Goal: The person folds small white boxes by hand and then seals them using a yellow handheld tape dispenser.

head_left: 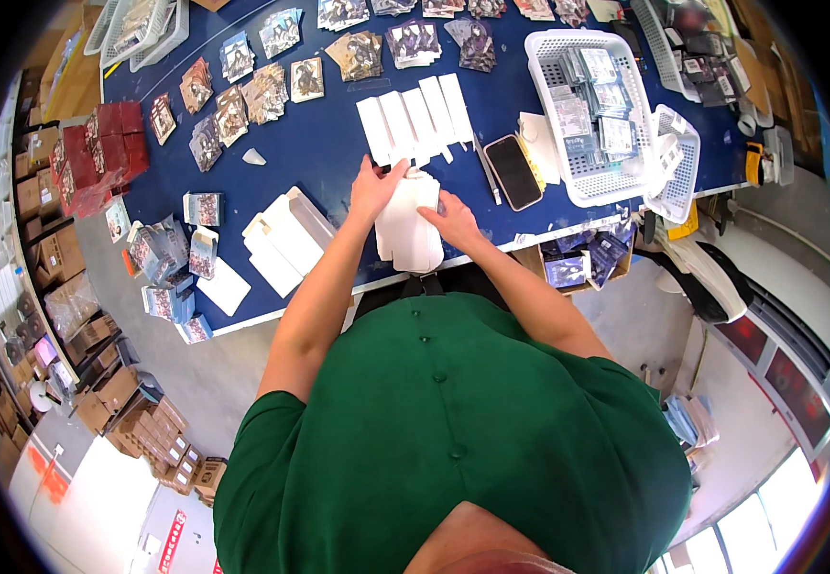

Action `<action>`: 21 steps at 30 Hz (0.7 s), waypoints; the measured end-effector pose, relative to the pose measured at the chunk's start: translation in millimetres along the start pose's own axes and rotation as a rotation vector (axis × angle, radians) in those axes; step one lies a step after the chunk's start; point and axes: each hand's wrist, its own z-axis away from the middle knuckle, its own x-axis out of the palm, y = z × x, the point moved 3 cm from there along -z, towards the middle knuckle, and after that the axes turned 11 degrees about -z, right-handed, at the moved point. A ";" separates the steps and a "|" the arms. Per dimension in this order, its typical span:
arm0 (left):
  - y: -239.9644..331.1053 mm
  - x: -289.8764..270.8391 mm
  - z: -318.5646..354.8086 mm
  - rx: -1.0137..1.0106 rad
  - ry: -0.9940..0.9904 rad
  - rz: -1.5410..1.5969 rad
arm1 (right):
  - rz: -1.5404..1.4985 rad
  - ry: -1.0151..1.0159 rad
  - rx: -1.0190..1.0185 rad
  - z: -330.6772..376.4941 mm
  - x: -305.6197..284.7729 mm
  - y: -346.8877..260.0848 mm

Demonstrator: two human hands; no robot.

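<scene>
A white flattened carton [408, 230] lies at the table's near edge, in front of my body. My left hand [375, 190] is closed on its upper left side, thumb and fingers around the top end. From the right, my right hand [453, 224] grips the carton's edge, its thumb lying over the white surface. Just beyond my hands, several white folded cartons [413, 120] lie side by side in a row. To the left of my left forearm rests another stack of flat white cartons [289, 239].
Several small stacks of picture cards [307, 79] spread over the far side of the blue table [329, 129]. A phone [513, 172] and a white basket [652, 143] of wrapped packs stand right. Red packs [99, 158] and small blue boxes [159, 253] lie left.
</scene>
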 end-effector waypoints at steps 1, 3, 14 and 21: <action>-0.9 2.4 2.1 0.023 -0.045 0.029 | -0.020 -0.001 -0.005 2.3 -0.2 4.4; -6.5 8.8 2.3 0.100 0.035 0.068 | -0.017 -0.056 0.025 6.5 -2.4 4.7; 15.5 24.9 5.1 0.132 0.019 -0.058 | 0.614 0.383 -0.765 -21.7 -37.6 -140.9; -4.6 1.6 25.1 0.221 0.047 -0.063 | 0.655 0.214 -0.952 -58.9 27.9 -173.9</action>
